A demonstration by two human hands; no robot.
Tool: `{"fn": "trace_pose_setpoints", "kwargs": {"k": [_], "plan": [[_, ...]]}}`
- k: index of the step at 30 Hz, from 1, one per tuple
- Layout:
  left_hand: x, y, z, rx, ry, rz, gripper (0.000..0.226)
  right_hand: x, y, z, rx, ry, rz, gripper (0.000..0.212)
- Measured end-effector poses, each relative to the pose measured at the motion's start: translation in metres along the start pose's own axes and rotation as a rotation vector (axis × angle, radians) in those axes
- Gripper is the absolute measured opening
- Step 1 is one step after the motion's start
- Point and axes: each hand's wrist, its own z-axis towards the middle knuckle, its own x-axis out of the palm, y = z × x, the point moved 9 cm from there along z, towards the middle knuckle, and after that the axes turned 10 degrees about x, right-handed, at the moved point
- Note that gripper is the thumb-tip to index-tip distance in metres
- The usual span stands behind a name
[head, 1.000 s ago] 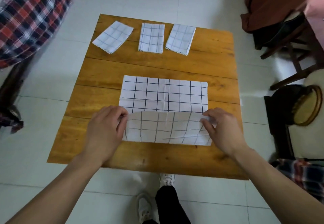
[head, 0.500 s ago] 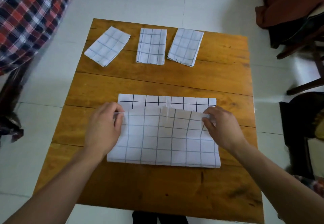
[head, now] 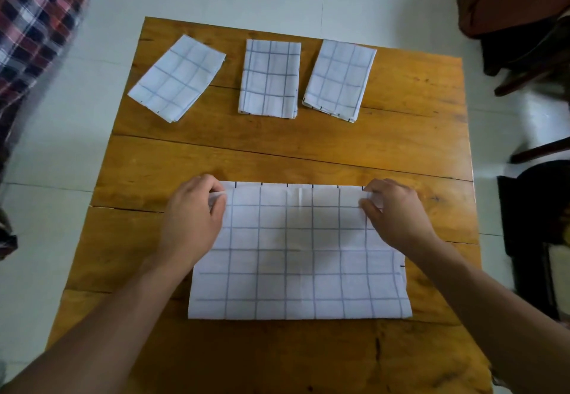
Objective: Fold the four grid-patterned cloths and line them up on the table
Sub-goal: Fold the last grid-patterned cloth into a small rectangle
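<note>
A white grid-patterned cloth (head: pixel 296 254) lies folded in half on the near part of the wooden table (head: pixel 277 153). My left hand (head: pixel 192 217) pinches its far left corner and my right hand (head: pixel 394 211) pinches its far right corner, both at the cloth's far edge. Three folded grid cloths sit in a row at the table's far side: the left one (head: pixel 177 77) lies at a slant, the middle one (head: pixel 270 77) is straight, and the right one (head: pixel 339 80) is slightly tilted.
Plaid fabric (head: pixel 34 23) hangs at the far left over the white tiled floor. Dark wooden chairs (head: pixel 524 54) with brown fabric stand to the right of the table. A dark seat (head: pixel 536 208) is close to the table's right edge.
Both hands carried the cloth's near edge away from me, over the far half, to meet the far edge. The cloth now lies folded in half. The camera moved closer over the table.
</note>
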Motion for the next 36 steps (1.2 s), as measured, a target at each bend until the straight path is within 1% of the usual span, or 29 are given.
{"fn": "trace_pose_setpoints", "kwargs": {"k": [3, 6, 14, 21, 29, 31, 34, 36], "plan": [[0.006, 0.007, 0.006, -0.032, 0.005, -0.023, 0.007, 0.004, -0.006, 0.008, 0.040, 0.004, 0.015, 0.013], [0.008, 0.010, 0.010, -0.036, 0.008, -0.025, 0.006, 0.003, -0.010, 0.013, 0.047, -0.006, 0.024, 0.007], [0.011, 0.012, 0.014, -0.022, 0.014, -0.022, 0.010, 0.000, -0.026, 0.020, 0.097, -0.055, -0.047, 0.004], [0.009, 0.007, 0.015, 0.007, -0.022, -0.033, 0.011, -0.002, -0.030, 0.024, 0.071, -0.056, -0.037, 0.002], [0.011, 0.005, 0.017, -0.007, -0.029, -0.023, 0.014, -0.004, -0.035, 0.028, 0.082, -0.062, -0.011, 0.003], [0.011, 0.004, 0.017, -0.007, -0.031, -0.020, 0.015, -0.004, -0.041, 0.029, 0.113, -0.057, -0.026, 0.007], [0.013, 0.002, 0.016, -0.018, -0.018, -0.009, 0.019, -0.005, -0.053, 0.030, 0.181, -0.004, -0.024, 0.024], [0.013, 0.001, 0.016, -0.020, -0.014, -0.005, 0.021, -0.006, -0.060, 0.030, 0.207, 0.026, 0.009, 0.026]]}}
